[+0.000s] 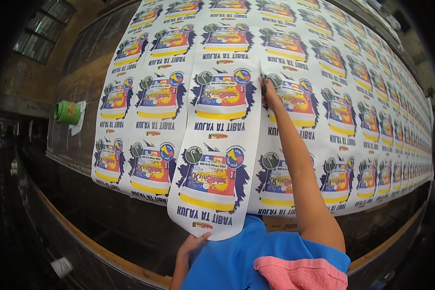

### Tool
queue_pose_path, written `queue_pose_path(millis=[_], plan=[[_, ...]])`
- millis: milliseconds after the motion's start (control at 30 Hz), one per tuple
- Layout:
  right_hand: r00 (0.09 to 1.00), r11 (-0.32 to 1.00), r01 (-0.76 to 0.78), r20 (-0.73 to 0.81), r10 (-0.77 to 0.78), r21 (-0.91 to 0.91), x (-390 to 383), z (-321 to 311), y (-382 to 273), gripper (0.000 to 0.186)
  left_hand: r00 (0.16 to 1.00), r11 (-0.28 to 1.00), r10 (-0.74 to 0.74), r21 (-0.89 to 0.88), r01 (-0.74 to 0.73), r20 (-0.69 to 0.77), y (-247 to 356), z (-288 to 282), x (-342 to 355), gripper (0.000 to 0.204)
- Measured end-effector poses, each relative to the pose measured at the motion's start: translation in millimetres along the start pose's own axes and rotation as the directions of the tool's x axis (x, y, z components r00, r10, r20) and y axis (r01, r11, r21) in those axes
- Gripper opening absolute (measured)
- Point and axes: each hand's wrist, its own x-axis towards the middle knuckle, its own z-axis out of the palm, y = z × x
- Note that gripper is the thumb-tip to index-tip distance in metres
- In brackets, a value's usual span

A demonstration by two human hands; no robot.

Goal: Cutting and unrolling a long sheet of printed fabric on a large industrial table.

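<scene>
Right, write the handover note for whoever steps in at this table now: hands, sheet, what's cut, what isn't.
Left hand: holds the near end of the printed strip, at the table's near edge.
Right hand: arm stretched out over the printed sheet, gripping a small dark tool at the strip's right edge; what kind of tool cannot be told.
Done: the strip looks parted from the sheet on its right side, from the near edge up to the tool.
Left: the sheet beyond the tool looks uncut.
Green tape roll lies on the wooden table, far left.

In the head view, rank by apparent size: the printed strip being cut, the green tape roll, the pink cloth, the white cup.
1. Printed strip
2. Pink cloth, though it sits nearest the camera
3. Green tape roll and white cup look alike; unranked.
</scene>
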Motion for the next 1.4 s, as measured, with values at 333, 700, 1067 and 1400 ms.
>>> queue_pose_path(millis=[333, 700, 1067, 1400], plan=[[0.994, 0.994, 0.086, -0.067, -0.091, -0.074, 144, -2, -66, 0.052, 0.985, 0.99, 0.003, -0.14, -0.027, -0.171, -9, 16, -9, 0.027], [0.986, 0.988, 0.154, 0.054, -0.155, 0.029, -14, -2, -16, 0.038, 0.937, 0.93, 0.069, 0.363, 0.064, -0.342, -20, 20, -19, 0.041], [0.993, 0.993, 0.087, -0.092, -0.079, 0.083, -296, -138, 62, 0.029, 0.852, 0.801, 0.411, 0.317, -0.508, 0.325, 9, 104, 49, 0.033], [0.956, 0.966, 0.1, -0.292, -0.027, 0.238, -612, -253, 155, 0.029, 0.947, 0.988, 0.04, 0.127, -0.084, 0.319, -148, 140, 124, 0.082]])
